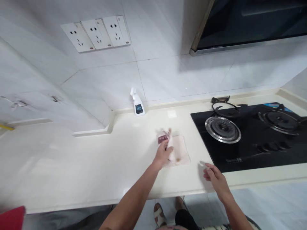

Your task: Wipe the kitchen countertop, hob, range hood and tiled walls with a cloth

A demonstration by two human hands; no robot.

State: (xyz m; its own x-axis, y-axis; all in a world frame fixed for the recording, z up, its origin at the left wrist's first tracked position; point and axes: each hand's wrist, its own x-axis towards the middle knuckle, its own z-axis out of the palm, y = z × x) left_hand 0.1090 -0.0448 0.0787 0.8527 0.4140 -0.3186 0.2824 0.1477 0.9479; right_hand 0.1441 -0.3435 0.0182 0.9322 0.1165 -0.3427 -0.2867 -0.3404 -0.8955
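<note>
Honestly just the left hand (pixel 163 154) working here, fingers pinching a crumpled white tissue (pixel 171 145) over a pale sheet (pixel 181 150) on the bench (pixel 72 159); right hand (pixel 215 180) hangs open, fingers loosely spread, near the black gas hob (pixel 240 156).

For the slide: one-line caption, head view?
Left hand holds a crumpled cloth on the counter, right hand open beside the gas stove.
</note>
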